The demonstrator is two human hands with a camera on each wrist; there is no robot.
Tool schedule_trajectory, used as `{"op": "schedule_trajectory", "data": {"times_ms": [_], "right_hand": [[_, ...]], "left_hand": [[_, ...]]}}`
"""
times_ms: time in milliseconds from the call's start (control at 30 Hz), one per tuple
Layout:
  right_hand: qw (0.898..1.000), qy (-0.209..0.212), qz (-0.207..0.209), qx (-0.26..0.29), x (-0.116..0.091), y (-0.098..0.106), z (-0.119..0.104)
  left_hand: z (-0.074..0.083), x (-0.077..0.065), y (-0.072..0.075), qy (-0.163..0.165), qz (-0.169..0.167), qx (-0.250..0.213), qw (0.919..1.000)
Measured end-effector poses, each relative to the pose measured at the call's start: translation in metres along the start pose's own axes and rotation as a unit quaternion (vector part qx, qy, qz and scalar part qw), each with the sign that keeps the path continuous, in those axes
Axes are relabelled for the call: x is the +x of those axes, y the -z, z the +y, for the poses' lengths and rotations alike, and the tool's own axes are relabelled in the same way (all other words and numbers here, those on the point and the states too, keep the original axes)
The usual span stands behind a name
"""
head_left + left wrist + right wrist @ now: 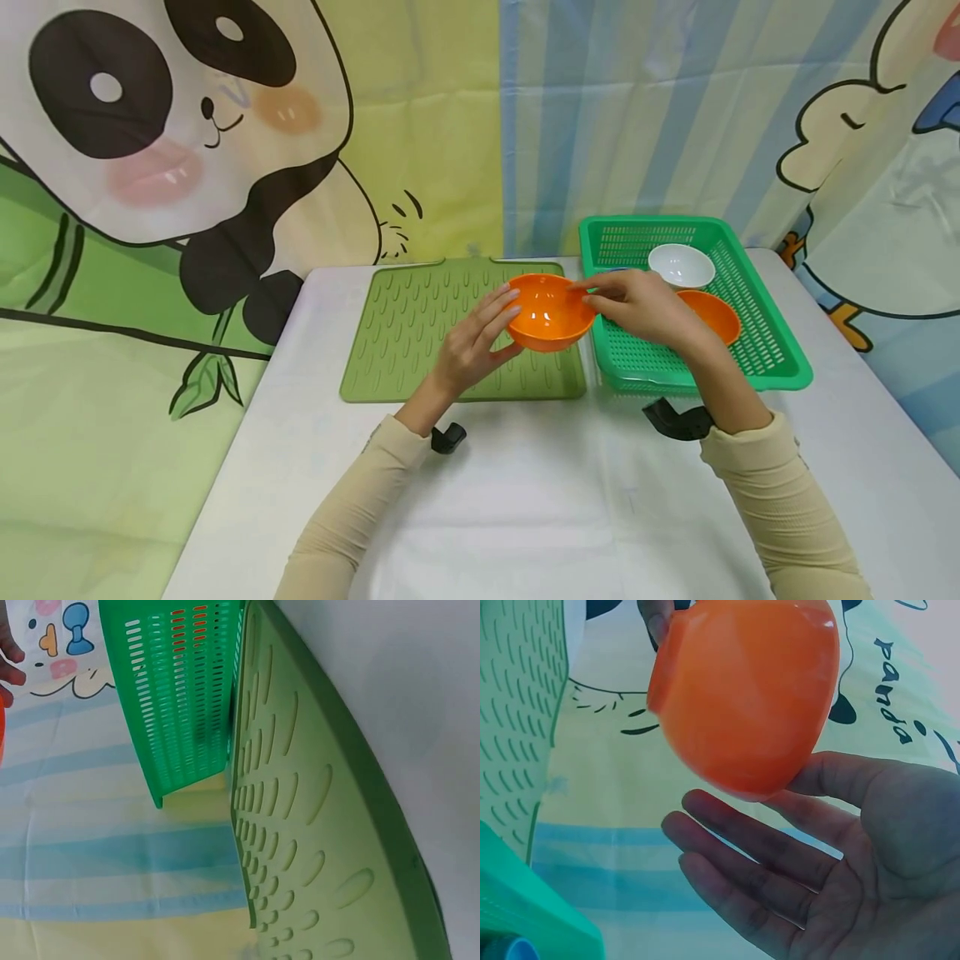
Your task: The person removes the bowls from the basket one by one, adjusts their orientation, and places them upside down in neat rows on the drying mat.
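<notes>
An orange bowl (pixel 551 312) is held up over the right part of a green ridged mat (pixel 427 333), its hollow facing the head camera. My left hand (pixel 472 346) grips its left side, fingers at the rim and thumb low on the outside. On the opposite side my right hand (pixel 645 304) pinches the rim. The right wrist view shows the thumb and index finger of the right hand (pixel 832 847) at the edge of the bowl (pixel 742 697), with the other fingers spread away from it. Only a sliver of the bowl (pixel 1 727) enters the left wrist view.
Right of the mat stands a green perforated basket (pixel 780 367). It contains a white bowl (pixel 681 265), a second orange bowl (pixel 712 315) and a partly hidden blue item (pixel 514 951). A white cloth (pixel 517 483) covers the table, and a printed curtain (pixel 450 125) hangs behind.
</notes>
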State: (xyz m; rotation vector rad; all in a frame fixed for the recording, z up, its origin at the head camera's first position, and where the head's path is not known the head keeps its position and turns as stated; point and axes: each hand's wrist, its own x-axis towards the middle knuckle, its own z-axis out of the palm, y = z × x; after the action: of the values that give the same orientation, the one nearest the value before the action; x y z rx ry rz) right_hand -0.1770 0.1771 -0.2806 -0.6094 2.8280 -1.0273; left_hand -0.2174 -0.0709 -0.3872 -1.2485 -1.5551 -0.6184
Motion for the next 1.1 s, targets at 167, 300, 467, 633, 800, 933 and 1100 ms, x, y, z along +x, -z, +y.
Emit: {"op": "schedule_trajectory", "data": {"times_ms": [167,300,467,633,800,933,1100], "right_hand": [[1.0,0.006,0.017,0.007,0.0,-0.001,0.001],[0.999,0.008,0.041,0.012,-0.001,-0.001,0.003],[0.996,0.034,0.08,0.024,-0.001,-0.003,0.006],[0.989,0.07,0.124,0.044,-0.001,-0.007,0.01],[0.976,0.123,0.174,0.038,-0.002,-0.009,0.012],[0.964,0.154,0.212,0.038,-0.001,-0.01,0.016],[0.952,0.18,0.243,0.048,0.001,-0.011,0.015]], "left_hand": [[-0.001,0.001,0.003,0.006,0.001,-0.005,1.0],[0.0,0.002,0.006,0.018,0.006,-0.011,0.9998],[0.003,0.006,0.011,0.038,0.007,-0.017,0.9991],[0.007,0.013,0.015,0.06,0.009,-0.03,0.9977],[0.013,0.019,0.019,0.097,0.014,-0.053,0.9938],[0.019,0.028,0.024,0.121,0.02,-0.074,0.9897],[0.025,0.039,0.031,0.141,0.024,-0.09,0.9856]]}}
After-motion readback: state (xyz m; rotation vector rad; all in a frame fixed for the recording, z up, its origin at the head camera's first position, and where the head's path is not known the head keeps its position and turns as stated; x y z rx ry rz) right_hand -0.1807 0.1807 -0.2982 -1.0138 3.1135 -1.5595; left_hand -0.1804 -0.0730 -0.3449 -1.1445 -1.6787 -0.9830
